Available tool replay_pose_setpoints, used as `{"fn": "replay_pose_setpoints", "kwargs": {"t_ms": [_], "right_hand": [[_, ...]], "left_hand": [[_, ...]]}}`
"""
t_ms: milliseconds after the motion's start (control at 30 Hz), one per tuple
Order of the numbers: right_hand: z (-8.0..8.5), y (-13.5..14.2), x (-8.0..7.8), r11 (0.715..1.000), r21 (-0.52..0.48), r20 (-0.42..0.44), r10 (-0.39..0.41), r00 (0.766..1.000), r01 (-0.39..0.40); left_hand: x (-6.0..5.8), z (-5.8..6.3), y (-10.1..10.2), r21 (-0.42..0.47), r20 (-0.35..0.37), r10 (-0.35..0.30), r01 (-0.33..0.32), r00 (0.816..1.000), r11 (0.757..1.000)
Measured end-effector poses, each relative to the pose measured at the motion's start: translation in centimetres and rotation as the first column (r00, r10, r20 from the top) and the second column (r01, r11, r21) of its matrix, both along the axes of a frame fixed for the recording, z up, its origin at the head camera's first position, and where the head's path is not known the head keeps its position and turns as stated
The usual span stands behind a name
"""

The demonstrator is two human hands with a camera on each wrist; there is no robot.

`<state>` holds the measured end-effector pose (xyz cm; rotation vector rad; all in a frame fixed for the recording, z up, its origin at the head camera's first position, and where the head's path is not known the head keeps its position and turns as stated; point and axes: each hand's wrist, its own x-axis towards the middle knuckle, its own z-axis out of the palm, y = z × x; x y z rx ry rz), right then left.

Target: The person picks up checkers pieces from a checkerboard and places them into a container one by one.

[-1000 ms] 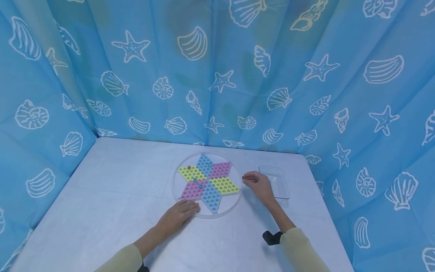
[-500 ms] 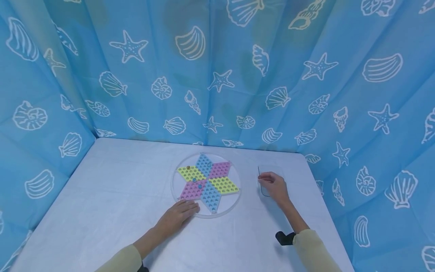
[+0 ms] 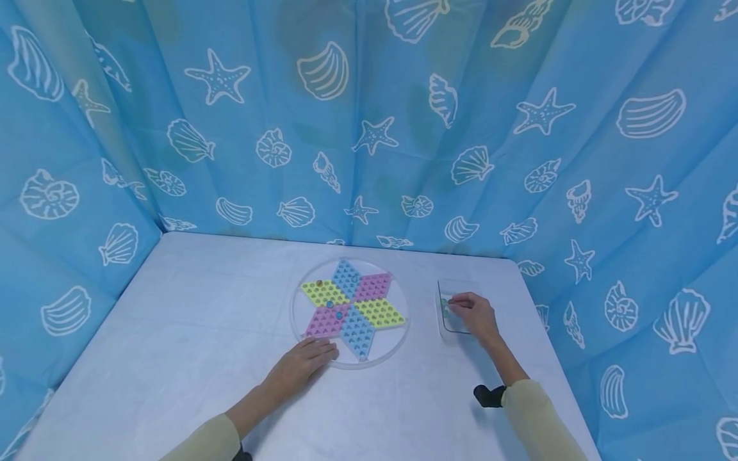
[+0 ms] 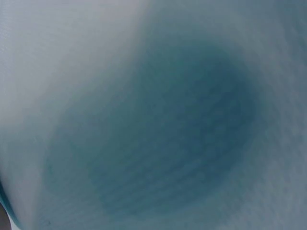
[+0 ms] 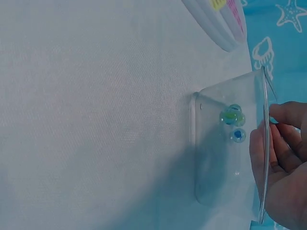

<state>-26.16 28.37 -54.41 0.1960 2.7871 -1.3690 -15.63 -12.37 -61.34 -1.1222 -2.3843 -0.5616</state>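
Observation:
In the head view my right hand (image 3: pixel 477 317) is over the clear plastic box (image 3: pixel 455 331). In the right wrist view, its thumb and fingers pinch a small bluish glass marble (image 5: pixel 273 118) just above the box's rim. Several clear marbles (image 5: pixel 232 115) with green and blue in them lie inside the box. My left hand (image 3: pixel 301 366) rests with its fingers extended on the near-left edge of the round Chinese checkers board (image 3: pixel 377 346). Marbles (image 3: pixel 339 315) sit in a few holes of the star. The left wrist view is only a dark blur.
A white cloth (image 3: pixel 202 307) covers the table. Blue curtains (image 3: pixel 323 128) with white shell and starfish prints rise behind it and on both sides. The box stands to the right of the board, with a gap between them.
My right hand has moved right, from beside the board to over the clear box, and its fingers have come down toward the marbles. The left hand stays in place.

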Motion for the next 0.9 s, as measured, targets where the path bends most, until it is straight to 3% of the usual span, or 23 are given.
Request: {"fn": "replay_pose_setpoints", "kwargs": {"t_ms": [633,900], "right_hand": [[-0.2,-0.1,-1.1,0.989,0.143,0.068,0.012,0.998,-0.022],[-0.6,-0.2,-1.5,0.989,0.146,0.105,0.004,0.994,-0.019]], "left_hand": [[0.3,0.4,0.1,-0.042,0.025,0.025,-0.024,0.999,0.999],[0.3,0.5,0.1,-0.045,0.035,0.029,-0.027,0.999,0.999]]}}
